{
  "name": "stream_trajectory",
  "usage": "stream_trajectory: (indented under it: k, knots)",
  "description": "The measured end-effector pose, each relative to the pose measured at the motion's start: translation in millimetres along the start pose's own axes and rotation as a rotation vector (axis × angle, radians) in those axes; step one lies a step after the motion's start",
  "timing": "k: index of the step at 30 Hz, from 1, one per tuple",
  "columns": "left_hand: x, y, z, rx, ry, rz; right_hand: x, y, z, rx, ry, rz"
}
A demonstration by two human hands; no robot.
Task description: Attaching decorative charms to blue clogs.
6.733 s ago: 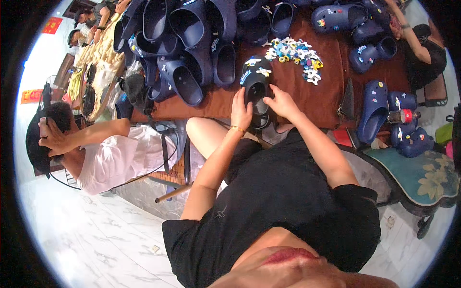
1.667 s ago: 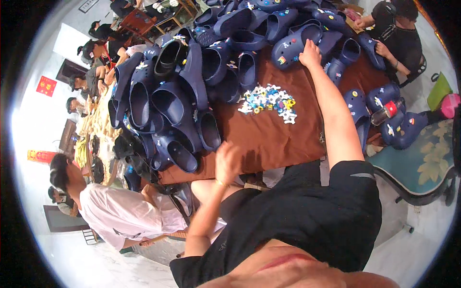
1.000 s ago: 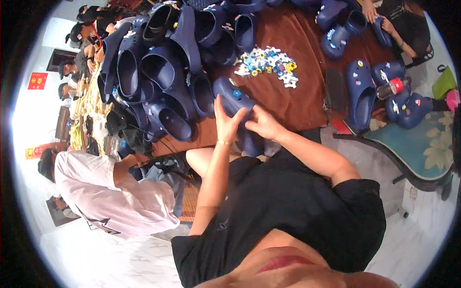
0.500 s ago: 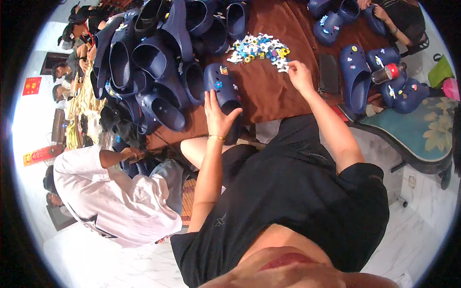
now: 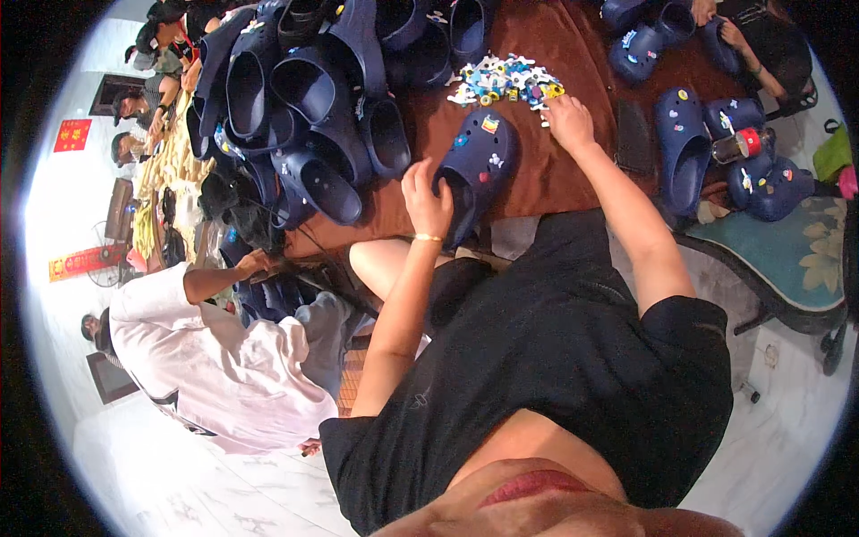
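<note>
A navy clog (image 5: 488, 166) with several small charms on its upper lies tilted on the brown cloth in front of me, heel opening toward me. My left hand (image 5: 428, 204) is beside the heel opening, fingers stretched out and thumb close to the rim. At the right edge of a heap of small white, blue and yellow shoe charms (image 5: 501, 80) is my right hand (image 5: 571, 123). Its fingers are bent together at the charms, and what they pinch, if anything, is hidden.
A large pile of navy clogs (image 5: 313, 98) stands at the left. More decorated clogs (image 5: 684, 148), a red-labelled bottle (image 5: 738, 146) and a dark flat case (image 5: 633, 134) lie at the right. Another person's hand (image 5: 734, 34) is at the far right; a person in white (image 5: 233, 358) sits at my left.
The clog has turned and shifted right, away from my left hand, which was lying along its side. My right hand has moved slightly along the heap's edge. The whole view has shifted a little.
</note>
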State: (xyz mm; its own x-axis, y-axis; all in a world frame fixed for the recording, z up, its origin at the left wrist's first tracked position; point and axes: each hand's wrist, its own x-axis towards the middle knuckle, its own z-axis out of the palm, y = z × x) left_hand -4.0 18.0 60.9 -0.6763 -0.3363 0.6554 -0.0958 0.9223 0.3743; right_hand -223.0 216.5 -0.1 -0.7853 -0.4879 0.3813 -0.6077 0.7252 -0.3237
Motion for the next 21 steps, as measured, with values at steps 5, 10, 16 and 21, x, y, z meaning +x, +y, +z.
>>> stream_trajectory:
  k: [5,10,16,21]
  knots:
    - [-19.6,2.0,15.9,-0.39,-0.394,-0.128,20.3,23.2,16.8,0.252,0.066,0.128]
    - [-18.7,-21.6,63.6,-0.878,-0.615,-0.737,12.9,-33.0,4.7,1.005,-0.424,0.513]
    - [-8.6,-23.8,92.0,-0.442,-0.678,-0.11,-10.9,-66.3,6.4,1.025,-0.499,0.565]
    - [-18.7,-19.1,94.1,-0.514,-0.614,-0.24,-2.7,-69.7,9.1,0.687,-0.419,0.358]
